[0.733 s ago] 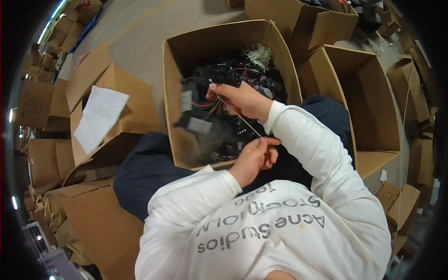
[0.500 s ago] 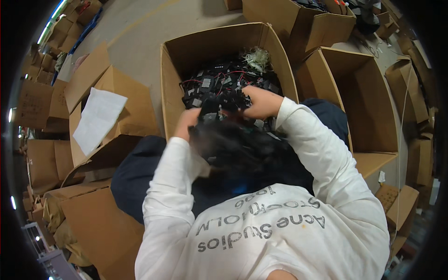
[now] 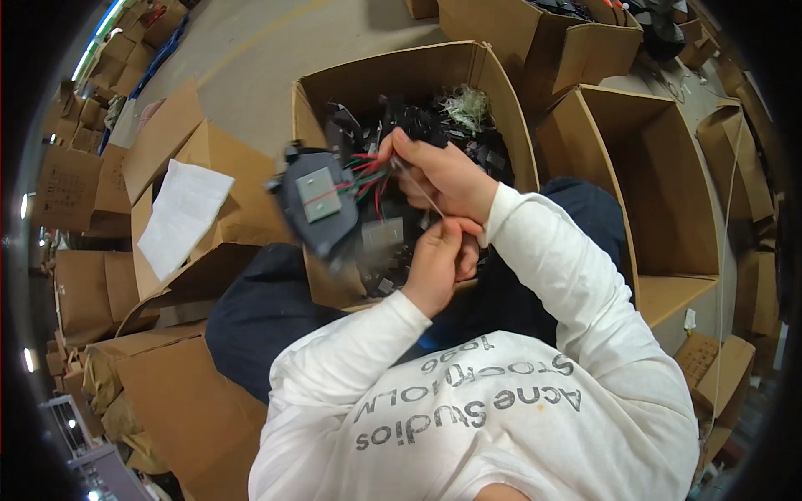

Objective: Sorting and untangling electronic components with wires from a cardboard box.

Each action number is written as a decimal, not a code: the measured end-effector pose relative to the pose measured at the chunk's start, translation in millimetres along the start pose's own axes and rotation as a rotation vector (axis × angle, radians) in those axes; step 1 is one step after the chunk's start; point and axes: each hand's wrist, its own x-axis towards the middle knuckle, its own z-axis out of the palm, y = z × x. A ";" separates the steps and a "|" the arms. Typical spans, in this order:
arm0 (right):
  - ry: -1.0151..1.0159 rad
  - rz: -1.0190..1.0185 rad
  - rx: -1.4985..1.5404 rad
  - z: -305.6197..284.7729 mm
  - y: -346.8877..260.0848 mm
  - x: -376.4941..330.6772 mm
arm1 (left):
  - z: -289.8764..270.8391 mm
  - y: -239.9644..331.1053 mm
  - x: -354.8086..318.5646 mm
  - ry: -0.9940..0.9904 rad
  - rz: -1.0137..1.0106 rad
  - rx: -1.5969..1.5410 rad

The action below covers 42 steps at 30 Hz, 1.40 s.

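Observation:
Over the near part of the cardboard box [image 3: 511, 134], my right hand [image 3: 451, 178] is closed around a bundle of red and green wires [image 3: 368, 171]. A black plastic part [image 3: 294, 199] with a square metal plate hangs left of it on the wires, partly blurred. Another grey metal plate [image 3: 383, 234] shows below the bundle, also smeared. My left hand [image 3: 440, 260] is closed in a pinch on a thin pale strand [image 3: 428, 196] that runs taut up to my right hand. Other black parts [image 3: 493, 159] lie heaped in the box.
A tangle of pale strands [image 3: 466, 108] sits in the box's far right corner. On the right stands an open cardboard box [image 3: 660, 167]. A white sheet [image 3: 185, 213] lies over a flapped box [image 3: 251, 196] on the left. Another box [image 3: 547, 42] is farther back.
My hands have come up out of the dark blur near my lap and closer together. A black part on wires now hangs to the left, and a strand is stretched between my hands.

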 end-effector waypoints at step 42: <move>0.264 -0.271 -1.598 14.1 138.8 -148.0 | -41.0 48.1 -150.2 -0.299 0.300 1.400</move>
